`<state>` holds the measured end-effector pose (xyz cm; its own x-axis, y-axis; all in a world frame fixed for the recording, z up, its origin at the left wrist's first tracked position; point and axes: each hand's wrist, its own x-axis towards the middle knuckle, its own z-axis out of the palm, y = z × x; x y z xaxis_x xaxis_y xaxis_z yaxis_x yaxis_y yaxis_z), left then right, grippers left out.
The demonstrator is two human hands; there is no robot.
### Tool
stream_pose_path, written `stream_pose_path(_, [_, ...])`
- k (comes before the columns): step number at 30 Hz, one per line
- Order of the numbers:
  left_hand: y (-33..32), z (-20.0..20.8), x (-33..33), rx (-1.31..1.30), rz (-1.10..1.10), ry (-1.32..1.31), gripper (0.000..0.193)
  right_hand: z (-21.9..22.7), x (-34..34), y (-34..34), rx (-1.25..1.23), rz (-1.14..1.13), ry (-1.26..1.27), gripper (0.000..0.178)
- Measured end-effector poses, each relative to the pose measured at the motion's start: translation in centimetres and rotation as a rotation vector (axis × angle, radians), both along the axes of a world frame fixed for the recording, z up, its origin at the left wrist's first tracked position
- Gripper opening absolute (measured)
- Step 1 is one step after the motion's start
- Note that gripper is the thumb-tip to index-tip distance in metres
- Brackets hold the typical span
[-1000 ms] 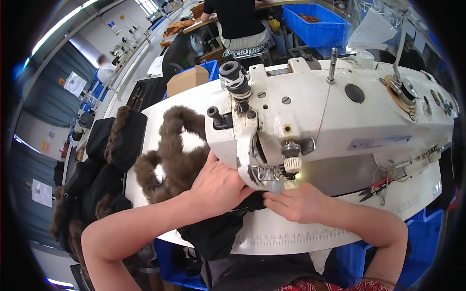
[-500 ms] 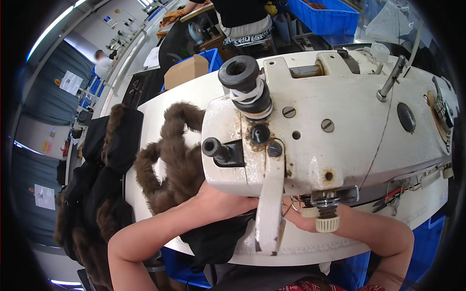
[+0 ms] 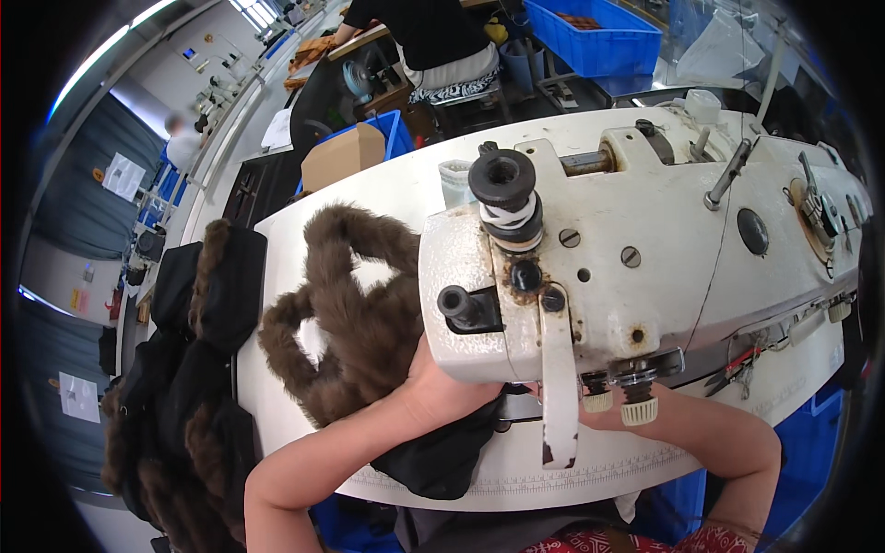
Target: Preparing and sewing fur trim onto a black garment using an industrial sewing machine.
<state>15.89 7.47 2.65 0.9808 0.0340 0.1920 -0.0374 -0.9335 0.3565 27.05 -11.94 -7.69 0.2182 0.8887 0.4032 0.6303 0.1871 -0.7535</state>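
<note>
A white industrial sewing machine (image 3: pixel 590 267) fills the centre and right, and its head hides the needle area. My left hand (image 3: pixel 454 382) rests on the black fabric (image 3: pixel 447 456) with brown fur trim (image 3: pixel 359 318), beside the machine head's left end. Its fingers go out of sight behind the head. From the right, my right hand (image 3: pixel 604 417) reaches in under the machine, mostly covered by the lever and knobs; I cannot see its fingers. The fur lies in loops on the white table, and the black cloth hangs towards its front edge.
Black pieces with brown fur (image 3: pixel 198 396) are piled left of the table. Scissors with red handles (image 3: pixel 737 364) lie under the machine arm. Behind stand a cardboard box (image 3: pixel 343 158) in a blue crate and another blue crate (image 3: pixel 599 41). A person (image 3: pixel 429 37) sits at the far side.
The machine appears further right in the view, showing more fur. My left hand has shifted slightly right with the cloth, and my right hand is more hidden behind the machine.
</note>
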Motion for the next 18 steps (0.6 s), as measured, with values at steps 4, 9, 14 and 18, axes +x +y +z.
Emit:
stream_pose_path(4, [-0.8,2.3,-0.1,-0.071,0.022,0.092,0.027,1.8,0.1,-0.5,0.039,-0.039,-0.272,0.024])
stream_pose_path(9, [-1.1,2.1,0.1,-0.012,0.054,0.028,0.029,2.7,0.8,0.2,0.126,-0.052,-0.689,0.022])
stream_pose_path(14, [-0.8,3.2,0.4,0.055,0.031,-0.008,0.031,3.2,-0.2,0.3,0.064,-0.100,-0.671,0.032])
stream_pose_path(18, [-0.5,5.5,-0.5,0.145,-0.133,-0.062,0.018,4.8,-1.3,0.7,0.154,-0.065,-0.737,0.030])
